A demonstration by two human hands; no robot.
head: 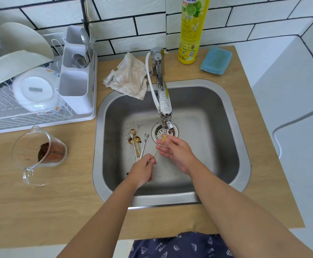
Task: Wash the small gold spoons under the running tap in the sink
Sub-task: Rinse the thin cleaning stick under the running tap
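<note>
My left hand pinches the handle end of a small gold spoon over the steel sink. The spoon's bowl points up into the water that runs from the chrome tap. My right hand has its fingertips on the spoon's bowl, just below the spout and above the drain. Several more small spoons, gold and silver, lie on the sink floor left of the drain, with dark specks on and around them.
A glass measuring jug with dark grounds stands on the wooden counter at the left. Behind it is a white dish rack with plates and cutlery. A crumpled cloth, a yellow soap bottle and a blue sponge lie behind the sink.
</note>
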